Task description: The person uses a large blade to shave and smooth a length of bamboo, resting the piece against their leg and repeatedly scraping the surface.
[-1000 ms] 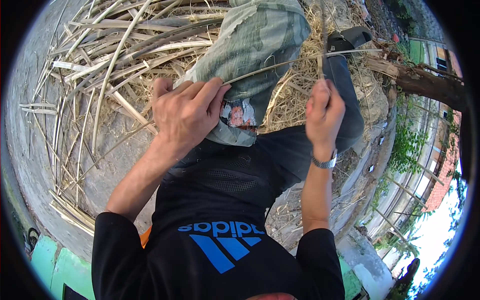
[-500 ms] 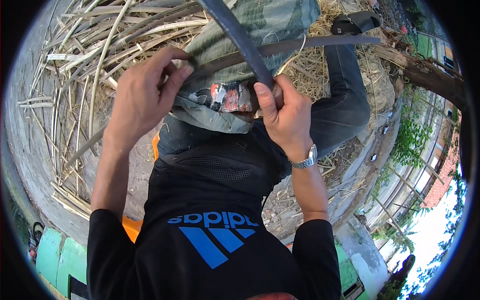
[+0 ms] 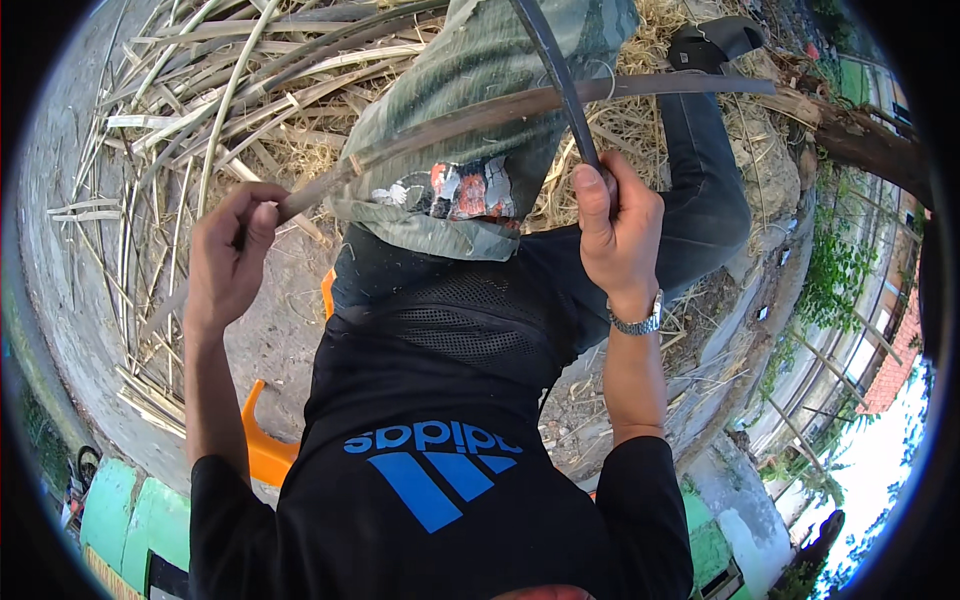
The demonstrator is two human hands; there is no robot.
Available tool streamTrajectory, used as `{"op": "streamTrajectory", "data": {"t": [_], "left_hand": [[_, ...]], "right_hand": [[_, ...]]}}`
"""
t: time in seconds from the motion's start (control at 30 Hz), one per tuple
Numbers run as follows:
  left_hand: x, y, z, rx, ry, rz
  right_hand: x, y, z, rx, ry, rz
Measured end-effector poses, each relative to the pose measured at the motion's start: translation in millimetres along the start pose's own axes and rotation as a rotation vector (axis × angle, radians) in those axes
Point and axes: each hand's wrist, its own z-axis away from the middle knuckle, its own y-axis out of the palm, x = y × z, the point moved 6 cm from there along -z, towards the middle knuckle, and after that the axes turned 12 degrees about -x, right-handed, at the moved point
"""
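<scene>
My left hand (image 3: 225,260) is closed on a long, thin brown wooden strip (image 3: 480,115), its fingers and thumb pinching it left of my lap. The strip runs up to the right across a greenish patterned cloth (image 3: 410,200) draped over my leg, and its far end reaches past my other leg. In my right hand (image 3: 620,230) is the lower end of a long, dark, narrow blade-like tool (image 3: 560,75); its exact kind I cannot make out. The tool slants up and away, crossing the strip, and its far end leaves the picture.
Many split strips (image 3: 230,90) lie in a heap at the far left. Dry straw and shavings (image 3: 650,25) cover the ground ahead. A thick log (image 3: 870,145) lies at the far right. An orange seat part (image 3: 265,445) shows beside my left hip.
My left hand has moved left and nearer to me along the strip, baring more of it. My right hand has shifted right with the dark tool, so the hands are farther apart.
</scene>
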Motion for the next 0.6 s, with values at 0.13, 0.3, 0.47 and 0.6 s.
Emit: {"op": "streamTrajectory", "data": {"t": [0.13,0.3,0.47,0.6], "left_hand": [[-21,33,-17,0.285,-0.279,0.154],[-19,81,-22,0.469,-0.609,0.503],[-5,84,-24,0.489,-0.671,0.622],[-13,93,-22,0.48,-0.686,0.62]], "right_hand": [[29,-2,0,0.036,-0.117,-0.017],[28,25,5,0.16,-0.256,0.206],[3,6,-47,-0.034,-0.252,0.268],[1,-13,-73,-0.087,-0.094,0.212]]}}
